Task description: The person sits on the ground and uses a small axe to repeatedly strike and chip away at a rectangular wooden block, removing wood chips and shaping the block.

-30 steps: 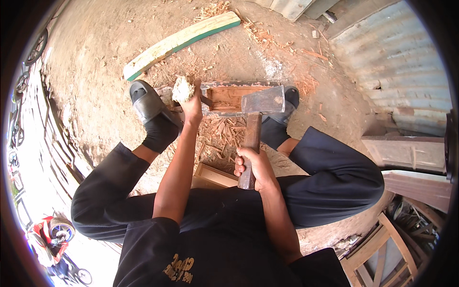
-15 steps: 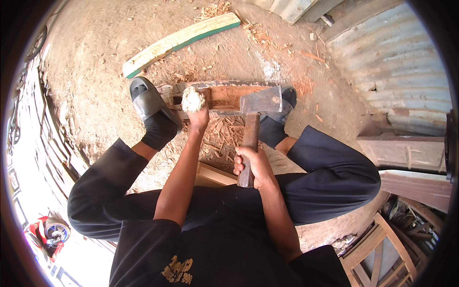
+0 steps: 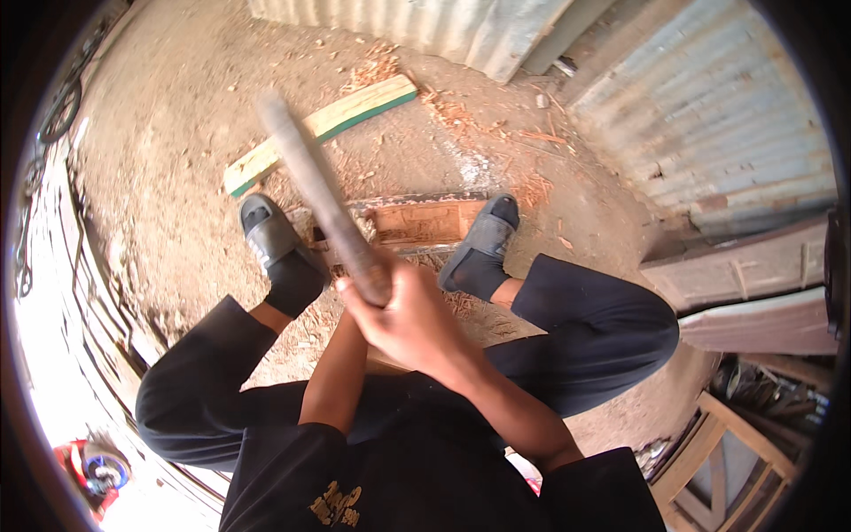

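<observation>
My right hand [image 3: 412,315] grips the wooden handle of a heavy axe [image 3: 324,195], raised toward the camera, seen edge-on and blurred. Behind it my left forearm [image 3: 337,368] reaches forward; that hand is hidden by the right hand and axe. A frayed pale tool top [image 3: 362,222] shows partly behind the handle. Beyond them a hollowed, weathered wooden piece [image 3: 425,217] lies crosswise on the dirt floor between my sandalled left foot [image 3: 275,244] and right foot [image 3: 479,239].
A pale beam with a green side [image 3: 363,106] lies beyond my feet among wood shavings. Corrugated sheets [image 3: 700,115] line the back and right. Wooden panels [image 3: 736,266] and frames [image 3: 709,443] sit at the right. A red wheeled vehicle [image 3: 93,470] is at the lower left.
My right hand has swung the axe up and left, over my left hand, now hiding it. The view has shifted, bringing more corrugated sheet into the top.
</observation>
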`<action>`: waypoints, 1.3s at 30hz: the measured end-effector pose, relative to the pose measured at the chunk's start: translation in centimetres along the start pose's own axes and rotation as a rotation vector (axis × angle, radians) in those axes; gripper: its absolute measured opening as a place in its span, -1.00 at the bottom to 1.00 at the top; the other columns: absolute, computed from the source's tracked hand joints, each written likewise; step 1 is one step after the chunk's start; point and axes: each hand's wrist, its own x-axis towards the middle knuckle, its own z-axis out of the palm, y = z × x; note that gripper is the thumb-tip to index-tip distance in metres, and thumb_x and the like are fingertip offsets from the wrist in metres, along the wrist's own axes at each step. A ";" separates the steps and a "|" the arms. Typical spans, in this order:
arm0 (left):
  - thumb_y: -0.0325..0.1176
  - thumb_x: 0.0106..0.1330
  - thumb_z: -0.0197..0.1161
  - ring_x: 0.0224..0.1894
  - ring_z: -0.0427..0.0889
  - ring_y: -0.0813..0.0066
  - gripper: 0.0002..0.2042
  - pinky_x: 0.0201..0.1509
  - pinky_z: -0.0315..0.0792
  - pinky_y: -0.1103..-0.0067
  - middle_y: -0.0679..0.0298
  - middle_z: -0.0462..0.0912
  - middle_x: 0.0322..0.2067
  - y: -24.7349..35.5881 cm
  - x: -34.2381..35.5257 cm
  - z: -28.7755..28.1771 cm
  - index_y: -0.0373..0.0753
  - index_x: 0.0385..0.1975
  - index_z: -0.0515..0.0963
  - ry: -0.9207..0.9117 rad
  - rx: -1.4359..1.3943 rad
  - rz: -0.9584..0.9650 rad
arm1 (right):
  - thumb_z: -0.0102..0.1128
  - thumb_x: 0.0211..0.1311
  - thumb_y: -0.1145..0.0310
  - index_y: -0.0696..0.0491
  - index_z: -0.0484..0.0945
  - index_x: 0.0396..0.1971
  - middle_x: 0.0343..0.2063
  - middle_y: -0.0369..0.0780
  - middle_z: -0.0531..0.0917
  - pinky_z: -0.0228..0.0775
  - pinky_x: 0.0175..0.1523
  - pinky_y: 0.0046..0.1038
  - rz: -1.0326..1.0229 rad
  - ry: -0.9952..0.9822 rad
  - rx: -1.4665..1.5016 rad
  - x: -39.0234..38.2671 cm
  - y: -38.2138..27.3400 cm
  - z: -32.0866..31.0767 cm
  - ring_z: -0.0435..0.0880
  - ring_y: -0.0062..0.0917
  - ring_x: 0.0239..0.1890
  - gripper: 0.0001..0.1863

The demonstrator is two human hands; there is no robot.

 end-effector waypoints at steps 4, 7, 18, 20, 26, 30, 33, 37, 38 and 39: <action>-0.07 0.28 0.12 0.01 0.38 0.29 -0.48 0.11 0.25 0.47 0.05 0.43 -0.03 1.1 0.0 -0.9 -0.41 0.03 0.31 0.032 0.046 -0.006 | 0.15 0.04 0.37 0.23 0.49 -0.44 -0.62 0.06 0.57 0.44 -0.42 -0.27 0.161 -0.139 -0.228 0.2 0.8 0.9 0.64 -0.21 -0.55 -0.79; -0.05 0.29 0.10 0.08 0.35 0.28 -0.45 0.16 0.22 0.48 0.03 0.40 0.04 1.8 0.0 0.6 -0.42 0.08 0.27 0.056 0.063 0.014 | 0.12 0.04 0.36 0.28 0.53 -0.45 -0.60 0.08 0.58 0.47 -0.38 -0.24 0.269 -0.176 -0.231 -1.2 5.9 1.4 0.64 -0.20 -0.54 -0.76; -0.04 0.29 0.11 0.05 0.40 0.32 -0.40 0.19 0.21 0.50 0.04 0.44 0.03 -3.1 3.2 -0.4 -0.44 0.14 0.25 0.234 0.201 0.220 | 0.24 -0.10 0.42 0.25 0.41 -0.38 -0.61 0.03 0.56 0.48 -0.36 -0.20 -0.067 -0.194 -0.129 -1.8 -0.5 2.1 0.62 -0.10 -0.50 -0.71; -0.03 0.29 0.12 0.06 0.40 0.36 -0.37 0.17 0.25 0.51 0.04 0.43 0.03 -0.2 1.5 0.7 -0.44 0.16 0.22 0.122 0.313 -0.034 | 0.24 -0.12 0.40 0.29 0.46 -0.32 -0.60 0.03 0.57 0.49 -0.36 -0.22 0.167 -0.173 -0.175 -1.8 4.5 1.6 0.63 -0.11 -0.50 -0.65; -0.06 0.31 0.10 -0.08 0.42 0.45 -0.47 -0.02 0.36 0.57 0.12 0.45 -0.09 1.8 0.8 0.8 -0.42 0.05 0.29 0.151 0.098 -0.021 | 0.19 -0.05 0.39 0.34 0.49 -0.49 -0.61 0.06 0.58 0.49 -0.41 -0.24 0.206 -0.199 -0.117 -0.8 6.8 1.0 0.63 -0.15 -0.56 -0.74; -0.06 0.31 0.10 -0.16 0.41 0.49 -0.52 -0.10 0.36 0.58 0.16 0.46 -0.18 0.1 2.0 0.0 -0.40 -0.03 0.34 0.197 0.148 0.059 | 0.21 -0.08 0.45 0.30 0.43 -0.40 -0.66 0.02 0.56 0.49 -0.34 -0.26 -0.005 -0.152 0.048 -1.1 0.5 1.6 0.62 -0.15 -0.54 -0.73; -0.07 0.31 0.10 -0.23 0.40 0.52 -0.56 -0.15 0.36 0.59 0.19 0.47 -0.24 -0.4 2.1 0.3 -0.38 -0.10 0.37 0.205 0.169 0.070 | 0.23 -0.09 0.44 0.26 0.42 -0.40 -0.67 0.02 0.54 0.45 -0.27 -0.26 -0.070 -0.096 0.011 -0.6 -1.1 1.3 0.61 -0.11 -0.50 -0.73; -0.07 0.31 0.10 -0.31 0.39 0.56 -0.61 -0.23 0.37 0.61 0.24 0.48 -0.33 1.2 1.1 1.7 -0.36 -0.18 0.42 0.172 0.164 0.014 | 0.20 -0.10 0.42 0.32 0.50 -0.54 -0.64 0.08 0.56 0.46 -0.36 -0.21 0.333 -0.267 -0.075 -0.4 6.9 0.2 0.62 -0.11 -0.52 -0.78; -0.07 0.32 0.10 -0.33 0.38 0.57 -0.61 -0.24 0.37 0.61 0.25 0.49 -0.35 2.2 1.0 1.8 -0.35 -0.20 0.43 0.175 0.159 0.013 | 0.19 -0.09 0.42 0.33 0.51 -0.58 -0.64 0.09 0.56 0.45 -0.40 -0.20 0.339 -0.223 -0.104 -0.4 8.5 0.5 0.62 -0.12 -0.55 -0.78; -0.08 0.32 0.10 -0.35 0.38 0.58 -0.62 -0.26 0.37 0.62 0.26 0.49 -0.37 2.4 1.1 2.0 -0.35 -0.22 0.44 0.183 0.166 0.018 | 0.17 -0.08 0.41 0.33 0.52 -0.63 -0.65 0.10 0.56 0.45 -0.43 -0.19 0.347 -0.178 -0.134 -0.3 9.6 0.8 0.62 -0.13 -0.57 -0.77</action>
